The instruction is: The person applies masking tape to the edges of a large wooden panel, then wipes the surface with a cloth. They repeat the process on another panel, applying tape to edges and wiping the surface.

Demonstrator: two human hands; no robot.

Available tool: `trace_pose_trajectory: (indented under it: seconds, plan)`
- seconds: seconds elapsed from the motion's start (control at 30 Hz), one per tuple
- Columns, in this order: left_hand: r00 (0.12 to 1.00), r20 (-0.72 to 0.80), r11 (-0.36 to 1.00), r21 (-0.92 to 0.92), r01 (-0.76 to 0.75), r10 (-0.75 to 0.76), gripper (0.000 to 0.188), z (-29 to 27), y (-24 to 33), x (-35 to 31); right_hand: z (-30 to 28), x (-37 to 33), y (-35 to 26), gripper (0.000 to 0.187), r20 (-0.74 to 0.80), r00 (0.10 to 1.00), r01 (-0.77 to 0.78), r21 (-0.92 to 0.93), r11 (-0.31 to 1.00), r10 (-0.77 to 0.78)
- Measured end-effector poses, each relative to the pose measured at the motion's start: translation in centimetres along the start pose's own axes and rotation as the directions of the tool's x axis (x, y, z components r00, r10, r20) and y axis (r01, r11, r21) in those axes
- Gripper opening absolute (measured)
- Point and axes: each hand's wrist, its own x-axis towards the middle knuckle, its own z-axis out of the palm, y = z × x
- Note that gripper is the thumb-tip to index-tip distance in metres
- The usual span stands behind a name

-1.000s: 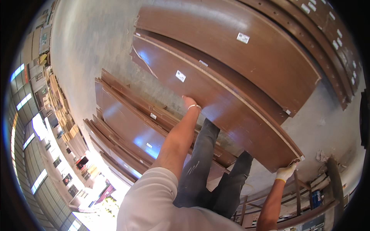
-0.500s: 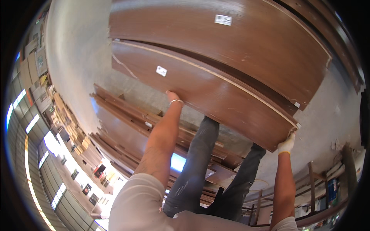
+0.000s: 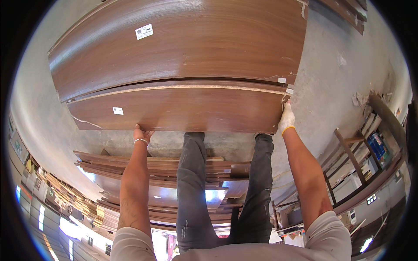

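A long brown wood-grain panel with a pale strip along its far edge lies in front of my legs. My left hand, bare with a white band at the wrist, is closed on its near edge, left of my legs; the thumb rests against the edge and the other fingers are partly hidden. My right hand, in a white glove with a yellow cuff, grips the panel's right end. Just beyond lies a wider brown panel with a white label, separated from the nearer one by a dark gap.
Behind my legs, stacked brown boards lie on the grey concrete floor. A metal frame stands at the right, near a thick curved post. More boards lie at the far right.
The view has turned, so the panels that slanted down to the right now lie nearly level across it. Both hands remain on the nearer panel.
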Motion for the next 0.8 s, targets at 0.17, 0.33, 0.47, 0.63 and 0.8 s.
trace_pose_trajectory:
  seconds: [0.17, 0.33, 0.47, 0.63, 0.8]
  plan:
    - [0.997, -0.074, 0.999, -0.026, -0.032, 0.03, 0.067, -0.2, -0.4, 0.8, 1.4, -2.6, -2.4, 0.065, -0.075, 0.996, -0.061, -0.106, 0.992, 0.053]
    - [0.992, -0.111, 0.998, -0.008, -0.057, 0.055, 0.066, -0.2, -0.4, 1.4, 1.4, -3.7, -2.8, 0.077, -0.019, 1.0, -0.014, -0.348, 0.938, 0.008]
    - [0.988, -0.145, 0.996, 0.082, -0.038, 0.049, 0.067, -0.6, -0.4, 1.8, 0.7, -1.9, -1.7, 0.084, -0.115, 0.993, -0.055, -0.539, 0.84, -0.008]
    - [0.996, -0.054, 0.997, 0.042, -0.063, 0.065, 0.065, -1.3, -0.2, 2.2, 0.1, 0.9, -0.5, 0.087, -0.111, 0.99, 0.006, -0.606, 0.795, -0.092]
    - [0.99, -0.108, 0.996, 0.014, -0.088, 0.089, 0.064, -1.3, -0.4, 2.8, -0.7, 1.8, -1.0, 0.082, -0.051, 0.993, 0.047, -0.683, 0.729, -0.111]
